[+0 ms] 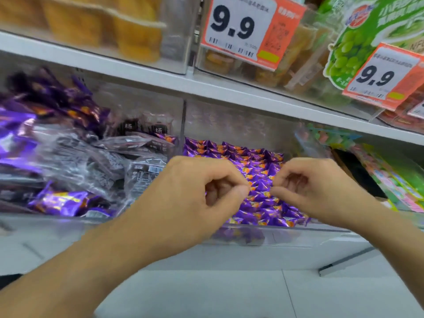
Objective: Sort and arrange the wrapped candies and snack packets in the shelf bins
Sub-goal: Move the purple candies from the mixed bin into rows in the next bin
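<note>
- Both forearms reach in from the bottom edge, nearest the camera, meeting over the middle bin.
- Left hand (197, 191): fingers curled in, thumb tip pressed to the forefinger in a pinch. Whether that grip has hold of a candy cannot be told; nothing shows between the fingertips.
- Right hand (321, 187): fingers likewise curled, thumb and forefinger tips drawn together, facing the left hand's pinch with a small gap between them. Its contents cannot be told either.
- Purple wrapped candies (259, 166) with orange marks lie directly under both hands, filling the clear middle bin (286, 232) in fairly even rows (the front rows are partly hidden by the hands).
- Left neighbouring bin: a loose heap of grey-black snack packets (128, 166), with larger purple packets (59, 203) mixed in at front and back. Motion blur is heavy here.
- Right neighbouring bin: green and pink packets (394, 177), tilted.
- White shelf board (160, 76) runs above the bins.
- Upper shelf: orange jelly cups (135, 33) at left, two price tags reading 9.9 (238, 26), a green grape-printed pack (358, 42) at right.
</note>
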